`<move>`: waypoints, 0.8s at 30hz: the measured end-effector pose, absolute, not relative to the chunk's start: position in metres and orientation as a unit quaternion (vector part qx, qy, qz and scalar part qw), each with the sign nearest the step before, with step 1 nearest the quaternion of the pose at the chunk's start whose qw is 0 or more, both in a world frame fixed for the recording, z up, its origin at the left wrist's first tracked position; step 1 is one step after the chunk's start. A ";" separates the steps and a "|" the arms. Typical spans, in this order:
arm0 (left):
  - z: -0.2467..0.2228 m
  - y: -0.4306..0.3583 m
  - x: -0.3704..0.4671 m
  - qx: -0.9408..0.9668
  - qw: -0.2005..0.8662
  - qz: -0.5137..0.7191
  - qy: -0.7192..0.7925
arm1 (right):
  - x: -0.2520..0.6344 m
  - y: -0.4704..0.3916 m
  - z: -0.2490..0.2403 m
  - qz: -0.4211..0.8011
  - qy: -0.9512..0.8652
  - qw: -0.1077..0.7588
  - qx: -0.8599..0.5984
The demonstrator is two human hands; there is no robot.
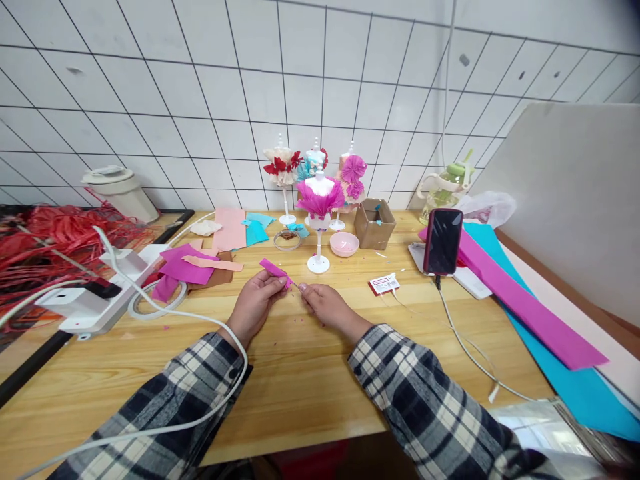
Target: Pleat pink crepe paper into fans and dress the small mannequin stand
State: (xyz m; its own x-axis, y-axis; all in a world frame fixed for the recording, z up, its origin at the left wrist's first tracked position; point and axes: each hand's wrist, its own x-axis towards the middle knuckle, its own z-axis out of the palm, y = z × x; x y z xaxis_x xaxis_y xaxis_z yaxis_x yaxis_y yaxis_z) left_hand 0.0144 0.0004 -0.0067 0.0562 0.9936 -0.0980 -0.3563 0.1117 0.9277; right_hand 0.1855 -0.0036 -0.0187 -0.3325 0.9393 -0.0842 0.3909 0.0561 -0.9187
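A narrow magenta paper strip (273, 268) is pinched in my left hand (257, 300), its free end pointing up and left. Close beside it on the right, my right hand (324, 304) has its fingers closed on a thin object too small to make out, which reaches the strip's lower end. Tiny magenta scraps lie on the wood below. Just behind my hands stands a white mannequin stand (319, 243) wearing a magenta ruffled paper piece (320, 198).
Three more dressed mannequins, a pink bowl (345, 245) and a cardboard box (375, 225) stand behind. Left are paper pieces (187, 265) and a power strip (100, 308); its white cable crosses my left forearm. Right are a phone (443, 241) and long paper sheets (530, 303).
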 end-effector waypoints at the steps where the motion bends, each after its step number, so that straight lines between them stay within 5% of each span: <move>1: -0.007 0.001 0.014 0.382 0.615 0.550 0.417 | 0.186 -0.003 -0.019 0.459 -0.672 0.295 -0.501; 24: -0.006 0.001 0.016 0.414 0.597 0.534 0.433 | 0.185 -0.006 -0.013 0.482 -0.661 0.289 -0.498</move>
State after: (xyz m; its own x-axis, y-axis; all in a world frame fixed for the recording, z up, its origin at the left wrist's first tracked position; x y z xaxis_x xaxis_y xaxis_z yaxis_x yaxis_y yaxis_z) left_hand 0.0155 0.0013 -0.0062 0.0542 0.9958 -0.0743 -0.2795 0.0865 0.9562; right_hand 0.1855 -0.0062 -0.0127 -0.3380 0.9360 -0.0982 0.3798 0.0402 -0.9242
